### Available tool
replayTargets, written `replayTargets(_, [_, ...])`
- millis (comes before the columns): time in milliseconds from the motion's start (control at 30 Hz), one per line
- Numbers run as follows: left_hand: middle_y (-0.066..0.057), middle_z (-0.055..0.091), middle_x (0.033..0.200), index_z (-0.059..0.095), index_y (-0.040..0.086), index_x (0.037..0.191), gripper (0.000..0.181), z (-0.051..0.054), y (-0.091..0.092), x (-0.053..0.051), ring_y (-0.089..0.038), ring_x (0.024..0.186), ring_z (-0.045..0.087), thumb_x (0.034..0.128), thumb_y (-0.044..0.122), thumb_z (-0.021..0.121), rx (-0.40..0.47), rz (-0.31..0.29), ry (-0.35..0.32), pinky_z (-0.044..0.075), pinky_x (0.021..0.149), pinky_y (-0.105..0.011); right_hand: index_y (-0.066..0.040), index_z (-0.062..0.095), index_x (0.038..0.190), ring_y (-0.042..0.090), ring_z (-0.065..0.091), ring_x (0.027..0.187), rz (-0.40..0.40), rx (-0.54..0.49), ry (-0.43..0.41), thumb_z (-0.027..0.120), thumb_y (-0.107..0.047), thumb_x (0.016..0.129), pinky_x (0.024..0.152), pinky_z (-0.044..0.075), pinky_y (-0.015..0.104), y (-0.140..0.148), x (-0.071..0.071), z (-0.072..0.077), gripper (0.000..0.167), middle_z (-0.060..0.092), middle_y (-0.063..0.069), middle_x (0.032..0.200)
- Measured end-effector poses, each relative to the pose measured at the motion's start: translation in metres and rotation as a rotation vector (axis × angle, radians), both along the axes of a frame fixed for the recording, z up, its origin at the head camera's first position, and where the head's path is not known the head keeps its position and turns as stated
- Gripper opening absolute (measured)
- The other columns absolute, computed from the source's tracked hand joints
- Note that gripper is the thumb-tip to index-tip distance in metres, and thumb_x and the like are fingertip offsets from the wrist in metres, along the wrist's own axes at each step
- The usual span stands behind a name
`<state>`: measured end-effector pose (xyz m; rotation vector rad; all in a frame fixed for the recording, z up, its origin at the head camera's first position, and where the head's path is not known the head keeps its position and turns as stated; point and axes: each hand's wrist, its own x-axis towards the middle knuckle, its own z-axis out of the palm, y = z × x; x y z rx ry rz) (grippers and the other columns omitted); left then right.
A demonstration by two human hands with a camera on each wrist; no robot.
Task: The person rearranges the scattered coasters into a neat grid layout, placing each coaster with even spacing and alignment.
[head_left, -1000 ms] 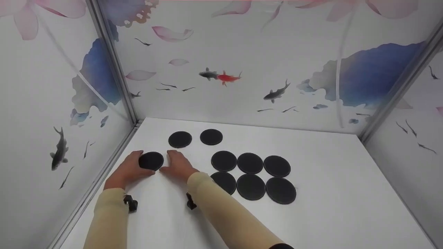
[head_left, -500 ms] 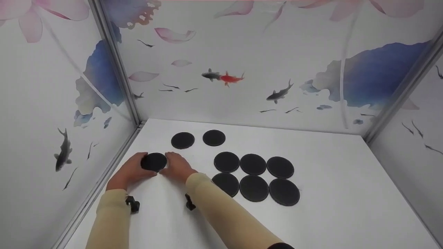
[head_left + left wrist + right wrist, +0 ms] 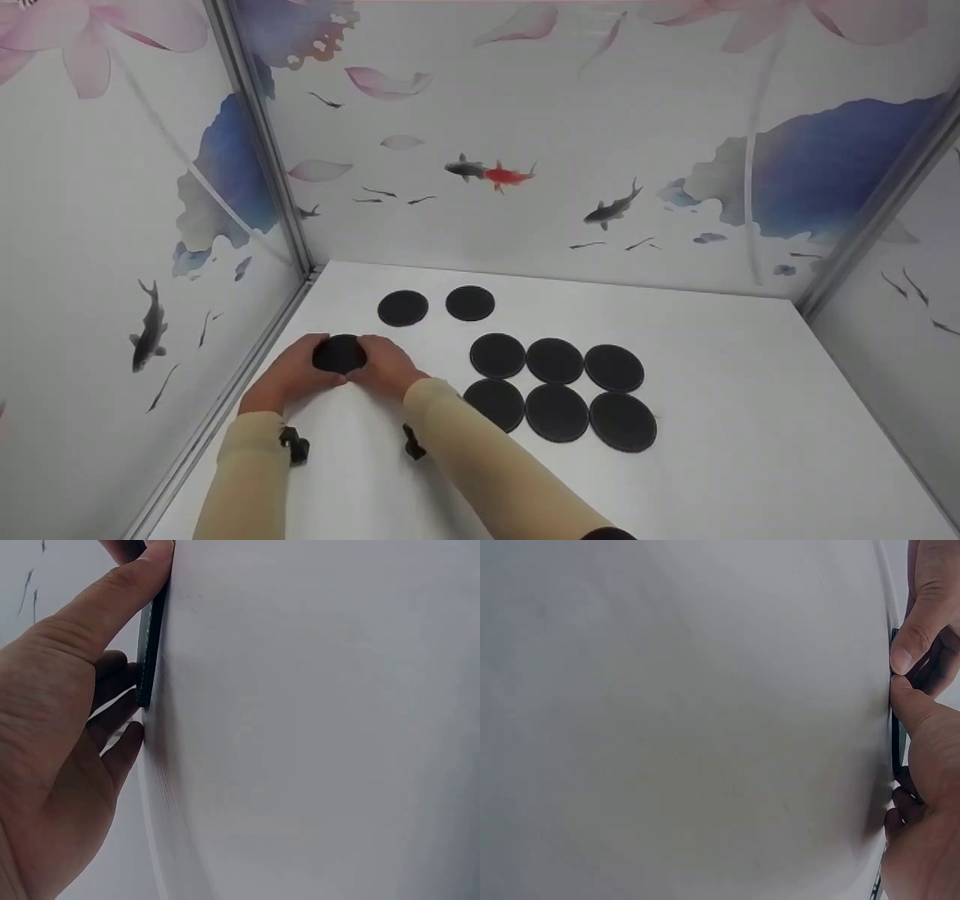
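Left hand (image 3: 283,375) and right hand (image 3: 388,367) hold one flat, round, black disc (image 3: 340,354), with fingers and thumbs curled narrowly around its edge. This disc is at the left part of the white table (image 3: 735,472); whether it touches the surface, I cannot tell. Behind it lie two more black discs (image 3: 470,303), apart. To the right lie six black discs (image 3: 557,413) in two rows of three, one partly hidden by a beige sleeve (image 3: 495,465).

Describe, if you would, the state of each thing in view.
Leftmost black disc: held from both sides
Left grip: curled round the disc's left edge
Right grip: curled round its right edge
Two back discs: lying flat, apart
Six grouped discs: lying flat, one partly hidden by right sleeve
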<state>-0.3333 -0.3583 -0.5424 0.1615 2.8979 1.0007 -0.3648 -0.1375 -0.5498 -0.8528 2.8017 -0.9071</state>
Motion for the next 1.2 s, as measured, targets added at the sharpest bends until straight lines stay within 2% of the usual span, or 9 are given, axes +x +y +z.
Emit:
replayTargets(433, [-0.028,0.05,0.163,0.043,-0.002,0.165,0.103,-0.006,-0.003,-0.005,-0.05,0.151,0.046,0.0866,0.038,0.098,0.004,0.006,0.016,0.037,0.124,-0.066,-0.012,0.07,0.146,0.015,0.061,0.138,0.004,-0.095,-0.007,0.088,-0.026,0.097,0.12,0.044,0.03,0.001,-0.006,-0.007,0.054,0.071,0.002,0.143])
replayTargets(667, [-0.03,0.049,0.163,0.044,-0.004,0.164,0.107,0.001,-0.002,-0.003,-0.05,0.151,0.046,0.0843,0.042,0.099,0.032,0.001,0.038,0.037,0.124,-0.066,-0.01,0.067,0.148,0.014,0.061,0.137,-0.003,-0.082,-0.035,0.091,-0.031,0.095,0.12,0.043,0.029,0.005,-0.009,0.001,0.062,0.069,0.002,0.144])
replayTargets(867, [-0.03,0.048,0.164,0.046,-0.004,0.162,0.107,0.005,0.003,0.0,-0.05,0.151,0.045,0.0833,0.046,0.099,0.061,0.011,0.068,0.037,0.124,-0.067,-0.007,0.066,0.151,0.016,0.059,0.142,0.02,-0.141,-0.055,0.093,-0.03,0.094,0.122,0.043,0.031,0.017,-0.01,0.011,0.068,0.068,0.005,0.149])
replayTargets(1000, [-0.028,0.051,0.162,0.049,-0.003,0.161,0.105,0.012,0.013,-0.002,-0.048,0.15,0.048,0.0836,0.048,0.098,0.051,0.0,0.125,0.039,0.123,-0.065,-0.009,0.063,0.155,0.019,0.053,0.151,0.015,-0.159,-0.038,0.091,-0.033,0.096,0.126,0.039,0.033,0.031,-0.011,0.016,0.07,0.063,0.006,0.156])
replayTargets(1200, [-0.027,0.053,0.159,0.049,-0.004,0.161,0.104,0.023,0.036,-0.003,-0.045,0.148,0.05,0.0851,0.05,0.096,0.024,-0.026,0.171,0.041,0.122,-0.063,-0.01,0.063,0.156,0.02,0.055,0.149,0.005,-0.189,-0.025,0.09,-0.035,0.096,0.125,0.041,0.036,0.058,-0.012,0.021,0.07,0.064,0.005,0.156])
